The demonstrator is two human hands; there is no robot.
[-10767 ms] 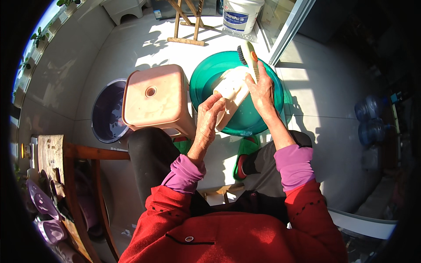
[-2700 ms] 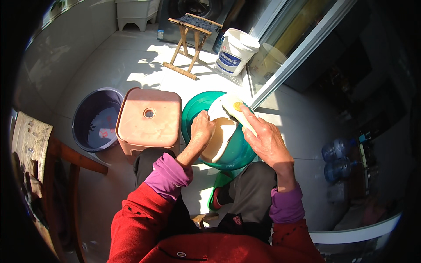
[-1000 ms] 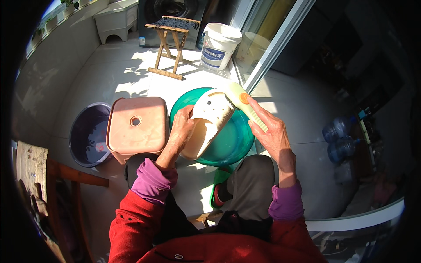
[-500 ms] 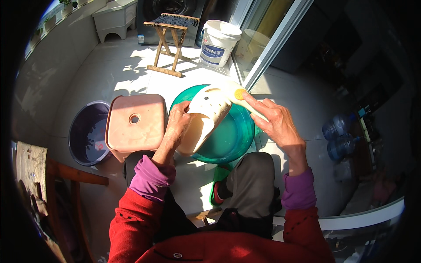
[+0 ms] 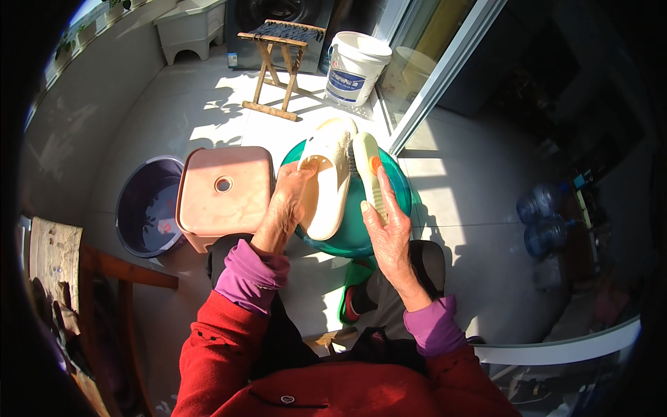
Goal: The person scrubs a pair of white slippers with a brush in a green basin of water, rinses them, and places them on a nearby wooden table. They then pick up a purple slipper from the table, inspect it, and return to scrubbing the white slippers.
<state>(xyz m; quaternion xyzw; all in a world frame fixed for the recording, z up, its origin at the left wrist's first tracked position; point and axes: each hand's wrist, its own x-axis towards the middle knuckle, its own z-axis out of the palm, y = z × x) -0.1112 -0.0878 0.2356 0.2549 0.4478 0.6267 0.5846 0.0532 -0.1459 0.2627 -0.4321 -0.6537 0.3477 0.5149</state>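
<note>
A cream clog (image 5: 325,201) is gripped at its opening by my left hand (image 5: 292,191), toe pointing away from me and sole edge turned to the right. My right hand (image 5: 388,226) is closed on a pale scrub brush (image 5: 368,163) with an orange spot on its back. Dark bristles of the brush face the clog's right side and appear to touch it. Both are above a green basin (image 5: 396,181) with water in it, which they partly hide.
Left of the basin stands a pink plastic stool (image 5: 226,170), with a purple basin (image 5: 132,215) beyond it. A folding wooden stool (image 5: 278,69) and a white bucket (image 5: 356,69) stand farther off. A glass door frame (image 5: 445,76) runs along the right.
My right hand has brought the brush left and nearer, from over the clog's toe to along its right side. The clog has turned more upright, its toe now pointing straight away.
</note>
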